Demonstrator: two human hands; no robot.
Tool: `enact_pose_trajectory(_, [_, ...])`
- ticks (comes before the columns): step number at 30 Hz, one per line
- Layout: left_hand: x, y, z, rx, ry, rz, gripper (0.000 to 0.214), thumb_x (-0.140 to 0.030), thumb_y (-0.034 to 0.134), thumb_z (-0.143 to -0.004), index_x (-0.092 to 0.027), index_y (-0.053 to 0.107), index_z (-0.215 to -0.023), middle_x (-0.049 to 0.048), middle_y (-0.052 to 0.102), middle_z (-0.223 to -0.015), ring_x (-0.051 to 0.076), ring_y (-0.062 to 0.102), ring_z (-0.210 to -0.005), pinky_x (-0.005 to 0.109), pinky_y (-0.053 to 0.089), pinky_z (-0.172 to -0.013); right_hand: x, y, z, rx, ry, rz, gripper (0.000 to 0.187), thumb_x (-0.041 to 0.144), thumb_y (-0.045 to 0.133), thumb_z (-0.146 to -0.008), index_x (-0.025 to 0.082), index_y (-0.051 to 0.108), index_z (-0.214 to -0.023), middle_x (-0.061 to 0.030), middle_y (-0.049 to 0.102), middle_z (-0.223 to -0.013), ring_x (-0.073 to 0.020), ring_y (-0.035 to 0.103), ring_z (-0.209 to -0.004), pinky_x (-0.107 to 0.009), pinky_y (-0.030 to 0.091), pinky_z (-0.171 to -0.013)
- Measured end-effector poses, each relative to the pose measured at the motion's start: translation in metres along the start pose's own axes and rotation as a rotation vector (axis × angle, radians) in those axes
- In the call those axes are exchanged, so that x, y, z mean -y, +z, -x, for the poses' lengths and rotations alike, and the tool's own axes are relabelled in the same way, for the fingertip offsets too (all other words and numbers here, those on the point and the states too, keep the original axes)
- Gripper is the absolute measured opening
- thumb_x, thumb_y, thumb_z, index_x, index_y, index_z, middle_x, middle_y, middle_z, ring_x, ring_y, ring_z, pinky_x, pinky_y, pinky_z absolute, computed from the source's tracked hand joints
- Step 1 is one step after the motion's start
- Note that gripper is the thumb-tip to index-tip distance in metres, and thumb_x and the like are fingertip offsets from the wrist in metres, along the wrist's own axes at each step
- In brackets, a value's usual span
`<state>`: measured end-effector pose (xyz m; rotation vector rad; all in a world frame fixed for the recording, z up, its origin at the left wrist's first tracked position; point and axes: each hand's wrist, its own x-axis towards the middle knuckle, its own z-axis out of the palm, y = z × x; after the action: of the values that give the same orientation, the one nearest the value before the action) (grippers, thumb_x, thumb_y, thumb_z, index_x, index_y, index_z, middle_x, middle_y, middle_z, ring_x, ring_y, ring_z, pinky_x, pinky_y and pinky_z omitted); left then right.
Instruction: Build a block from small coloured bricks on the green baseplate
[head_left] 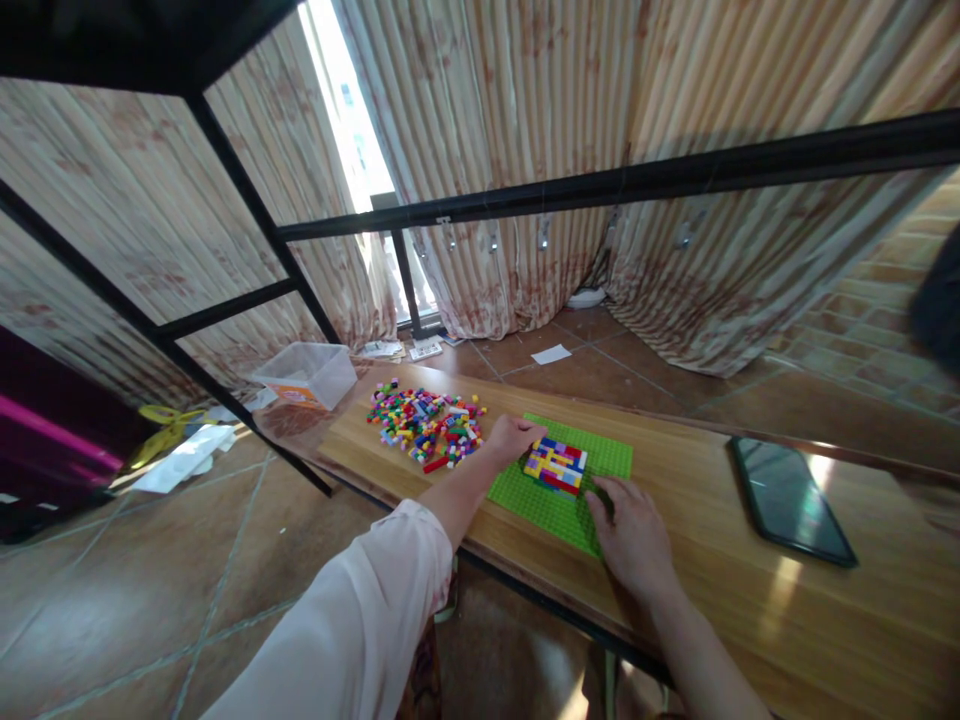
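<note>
A green studded baseplate (pixel 525 500) lies on the wooden table, and a multicoloured block of toy bricks (pixel 555 466) stands on it. My left hand (pixel 514 438) is over the plate's far left part, its fingertips pinched together beside the block's far left corner. Whatever is between those fingertips is too small to make out. At the block's near right side, my right hand (pixel 634 535) rests over the plate's edge with thumb and fingers apart, holding nothing. Left of the plate spreads a heap of loose toy bricks (pixel 427 420) in many colours.
A clear plastic bin (pixel 319 372) with an orange label sits at the table's far left end. On the right lies a dark tablet (pixel 791 500). A black metal frame (pixel 525 198) crosses above the table's far side, with curtains (pixel 510 100) behind.
</note>
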<state>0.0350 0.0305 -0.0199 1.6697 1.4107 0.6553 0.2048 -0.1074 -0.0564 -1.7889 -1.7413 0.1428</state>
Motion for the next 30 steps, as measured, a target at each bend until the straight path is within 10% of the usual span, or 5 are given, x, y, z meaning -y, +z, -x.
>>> enact_pose_trajectory(30, [0.003, -0.004, 0.015, 0.071, 0.081, 0.045, 0.030, -0.037, 0.059, -0.081, -0.012, 0.071, -0.069, -0.0051, 0.050, -0.051, 0.009, 0.045, -0.056, 0.020, 0.035, -0.054, -0.002, -0.002, 0.000, 0.005, -0.008, 0.012, 0.030, 0.033, 0.044, -0.095, 0.018, 0.069, -0.101, -0.0116, 0.065, -0.109, -0.0251, 0.058, -0.100, -0.038, 0.047, -0.088])
